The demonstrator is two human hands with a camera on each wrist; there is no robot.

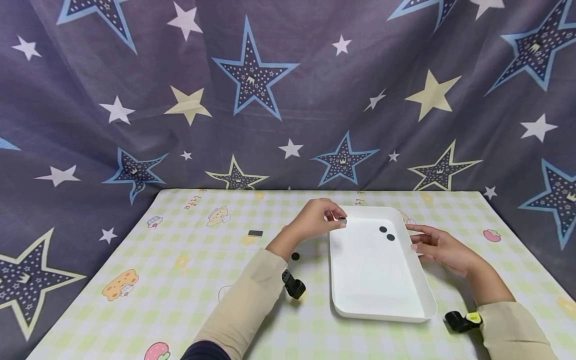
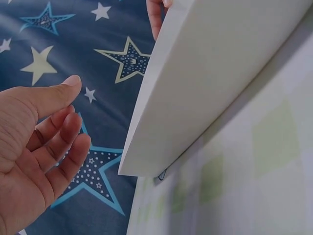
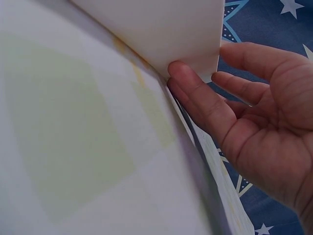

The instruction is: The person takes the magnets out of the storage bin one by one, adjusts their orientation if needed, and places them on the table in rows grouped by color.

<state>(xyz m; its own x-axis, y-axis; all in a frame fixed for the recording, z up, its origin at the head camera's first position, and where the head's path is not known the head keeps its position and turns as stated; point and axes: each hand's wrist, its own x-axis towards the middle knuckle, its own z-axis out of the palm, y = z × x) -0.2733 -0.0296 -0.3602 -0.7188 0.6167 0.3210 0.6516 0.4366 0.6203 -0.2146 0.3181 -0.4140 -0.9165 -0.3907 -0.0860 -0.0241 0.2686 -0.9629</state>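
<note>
Above the far left corner of a white tray [image 1: 373,280], my left hand [image 1: 317,219] pinches a small black disc [image 1: 343,220] between thumb and fingers. The left wrist view shows the thumb and curled fingers [image 2: 68,161] beside the tray wall, with the disc hidden there. Inside the tray lie two more black discs, one [image 1: 383,229] just behind the other [image 1: 390,237]. My right hand [image 1: 443,249] rests its extended fingers against the tray's outer right wall. In the right wrist view, those fingertips [image 3: 183,73] touch the wall low, near the tabletop.
A black disc [image 1: 295,256] lies on the checked tablecloth left of the tray, by the left forearm. Further left is a small dark rectangular piece [image 1: 255,233]. Black wrist cameras sit on both wrists. A star-patterned curtain [image 1: 288,100] hangs behind the table.
</note>
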